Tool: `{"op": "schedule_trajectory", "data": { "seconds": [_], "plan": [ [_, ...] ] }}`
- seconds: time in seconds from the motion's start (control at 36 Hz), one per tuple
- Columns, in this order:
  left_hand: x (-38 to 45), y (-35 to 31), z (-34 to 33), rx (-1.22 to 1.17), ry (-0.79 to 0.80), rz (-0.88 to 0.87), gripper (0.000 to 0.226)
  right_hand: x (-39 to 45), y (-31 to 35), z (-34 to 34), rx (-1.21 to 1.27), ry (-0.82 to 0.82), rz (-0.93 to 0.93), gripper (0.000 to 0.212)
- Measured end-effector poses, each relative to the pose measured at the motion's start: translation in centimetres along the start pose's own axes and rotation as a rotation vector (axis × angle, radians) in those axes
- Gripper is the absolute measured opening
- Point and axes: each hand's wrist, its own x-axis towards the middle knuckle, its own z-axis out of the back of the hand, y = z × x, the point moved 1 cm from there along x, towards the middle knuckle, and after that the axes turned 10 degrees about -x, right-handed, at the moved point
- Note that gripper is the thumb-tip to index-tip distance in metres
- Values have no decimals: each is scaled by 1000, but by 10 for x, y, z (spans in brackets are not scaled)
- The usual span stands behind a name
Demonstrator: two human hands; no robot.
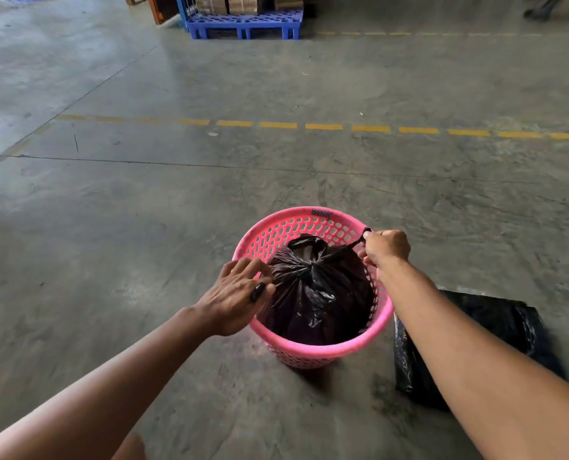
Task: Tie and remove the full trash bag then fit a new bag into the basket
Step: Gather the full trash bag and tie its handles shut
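A pink perforated plastic basket stands on the concrete floor. Inside it sits a full black trash bag, its top gathered into a knot at the middle. My left hand pinches one bag end at the basket's left rim. My right hand is closed on the other bag end, pulled taut toward the right rim. A flat, folded black bag lies on the floor just right of the basket, partly hidden by my right forearm.
Bare concrete floor surrounds the basket. A dashed yellow line crosses the floor beyond it. Far back stands a blue plastic pallet carrying cardboard boxes.
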Motion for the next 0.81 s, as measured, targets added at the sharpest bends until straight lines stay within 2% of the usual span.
{"op": "schedule_trajectory", "data": {
  "seconds": [0.14,0.19,0.25,0.33,0.39,0.47,0.56,0.67,0.75,0.81],
  "plan": [
    [-10,8,-1,72,5,-84,32,16,-9,6,34,-66,-15,25],
    [-11,9,-2,67,12,-73,34,18,-12,8,26,-69,39,25],
    [-11,12,-1,17,15,-30,42,13,-13,6,65,1,134,26],
    [-6,11,6,-171,-48,68,48,0,-12,7,218,198,226,21],
    [2,3,13,-319,-96,143,40,-9,-12,10,280,271,243,21],
    [17,-15,16,-500,-112,177,33,-22,-8,12,348,313,267,19],
    [33,-29,11,-571,-127,162,47,-36,6,14,385,347,325,18],
    [52,-38,0,-708,-131,259,58,-59,35,13,400,445,448,16],
    [58,-45,-4,-867,-131,311,44,-72,46,14,395,534,531,15],
    [61,-49,-2,-1047,-145,371,43,-72,44,16,404,541,521,16]
  ]
}}
